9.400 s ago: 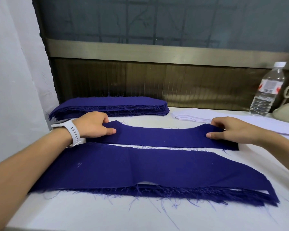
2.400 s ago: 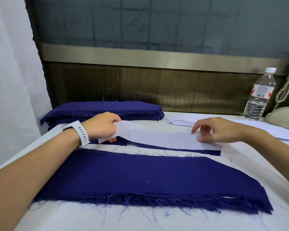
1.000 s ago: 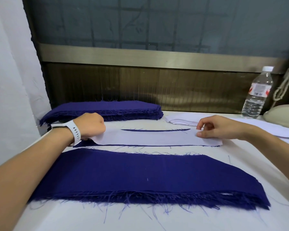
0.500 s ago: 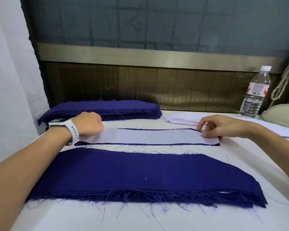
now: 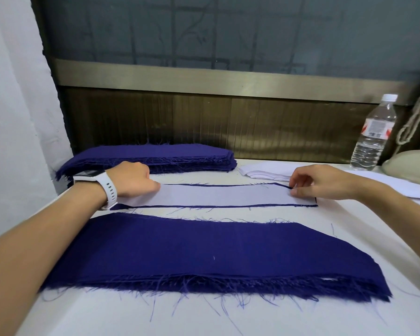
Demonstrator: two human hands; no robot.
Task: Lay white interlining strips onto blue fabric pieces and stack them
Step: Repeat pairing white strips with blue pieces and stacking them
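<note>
two bare forearms fill the sides of the view, the left one at 8 o'clock and the right one at 3 o'clock, both uncovered as far as the frame edge. the left hand (image 5: 134, 180) has a white watch (image 5: 102, 184) strapped at its wrist: a smooth white band with a row of small oblong holes, and a dark rectangular face at the band's 10 o'clock end. the right hand (image 5: 325, 181) and its wrist are bare.

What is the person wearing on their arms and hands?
A white watch with a holed strap and a dark face sits on the left wrist. No sleeves are in view, and the left hand and right hand wear no gloves.
</note>
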